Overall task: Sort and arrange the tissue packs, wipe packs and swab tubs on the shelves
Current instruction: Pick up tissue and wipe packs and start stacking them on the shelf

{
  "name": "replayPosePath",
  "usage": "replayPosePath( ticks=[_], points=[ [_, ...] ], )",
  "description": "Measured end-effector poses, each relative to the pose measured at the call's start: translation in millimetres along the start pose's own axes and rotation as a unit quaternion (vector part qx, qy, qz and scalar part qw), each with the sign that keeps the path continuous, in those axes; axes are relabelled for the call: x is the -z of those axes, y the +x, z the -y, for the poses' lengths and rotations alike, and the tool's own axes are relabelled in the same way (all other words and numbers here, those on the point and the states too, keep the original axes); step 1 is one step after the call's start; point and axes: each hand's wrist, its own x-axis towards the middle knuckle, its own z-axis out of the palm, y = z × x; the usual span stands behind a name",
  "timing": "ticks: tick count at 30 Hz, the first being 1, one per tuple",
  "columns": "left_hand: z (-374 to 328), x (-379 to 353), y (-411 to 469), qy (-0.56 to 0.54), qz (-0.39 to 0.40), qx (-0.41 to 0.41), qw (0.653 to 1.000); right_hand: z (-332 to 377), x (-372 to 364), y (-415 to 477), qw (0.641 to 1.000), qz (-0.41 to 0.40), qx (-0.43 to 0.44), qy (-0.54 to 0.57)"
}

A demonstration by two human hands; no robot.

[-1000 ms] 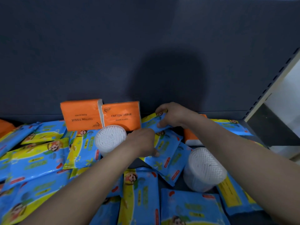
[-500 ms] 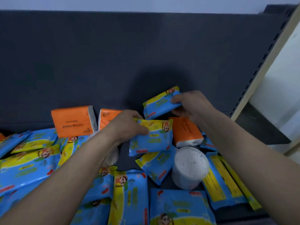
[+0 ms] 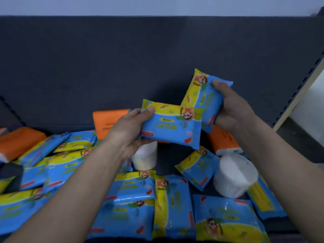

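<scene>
My left hand grips a blue-and-yellow wipe pack by its left end, held level above the shelf. My right hand grips a second wipe pack, tilted upright just behind the first. Below them several more wipe packs lie in a loose heap. Orange tissue packs stand or lie near the back. One white swab tub lies on its side at the right, another swab tub sits under my left hand.
The dark shelf back panel rises behind everything. A slotted upright post borders the shelf on the right, with a pale wall beyond it. A bare strip of dark shelf floor shows between the two tubs.
Both hands have lifted their wipe packs higher off the heap. The right pack has turned from lying flat to nearly upright, and the left pack now overlaps it in front.
</scene>
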Motion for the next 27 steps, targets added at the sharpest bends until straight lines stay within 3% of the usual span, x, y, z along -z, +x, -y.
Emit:
replayPosePath(
  ticks=[5,11,16,27],
  points=[
    [-21.9,78.9,-33.1,-0.023,-0.044,0.009,0.999,-43.0,-73.8,-13.0,0.999,-0.033,-0.022,-0.011],
    [-56.9,201.1,-87.2,-0.063,-0.081,-0.006,0.995,-124.0,-189.9,-39.0,0.992,0.075,-0.079,-0.057],
    [-73.4,292.8,-121.9,-0.119,-0.157,-0.043,0.979,-184.5,-275.6,-62.2,0.989,0.083,-0.087,-0.09],
    [-90.7,426.9,-173.5,-0.238,-0.308,-0.126,0.913,-274.2,-413.0,-86.1,0.949,0.245,-0.135,-0.144]
  ],
)
